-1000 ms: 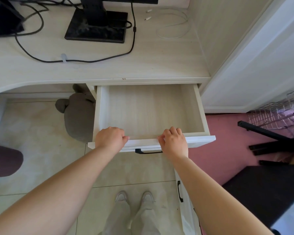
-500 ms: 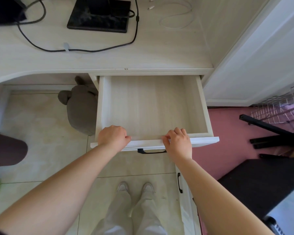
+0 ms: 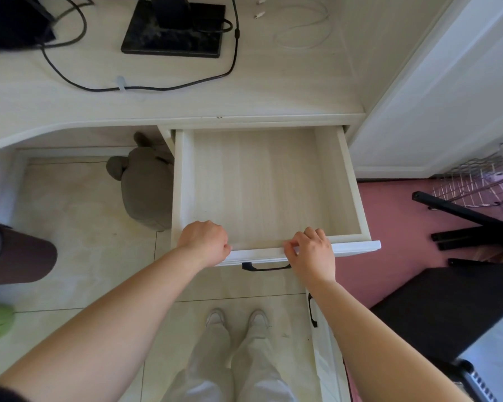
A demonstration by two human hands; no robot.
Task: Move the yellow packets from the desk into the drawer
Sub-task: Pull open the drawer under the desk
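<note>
The white drawer (image 3: 357, 245) under the desk (image 3: 273, 88) is pulled far out, and its pale wooden floor is bare. My left hand (image 3: 205, 245) grips the top edge of the drawer front at its left part, fingers curled over the edge. My right hand (image 3: 312, 250) holds the same edge further right, just above the black handle (image 3: 265, 266). No yellow packet shows on the visible part of the desk or in the drawer.
A black monitor base (image 3: 172, 33), black cables (image 3: 145, 88) and a white cable (image 3: 302, 33) lie on the desk. A grey plush toy (image 3: 145, 184) sits under the desk. A brown bin (image 3: 18, 253) stands left; a black frame (image 3: 462, 216) and wire rack (image 3: 482, 181) are right.
The drawer has slid further out toward me, with both hands staying on its front edge. The view has tilted down a little.
</note>
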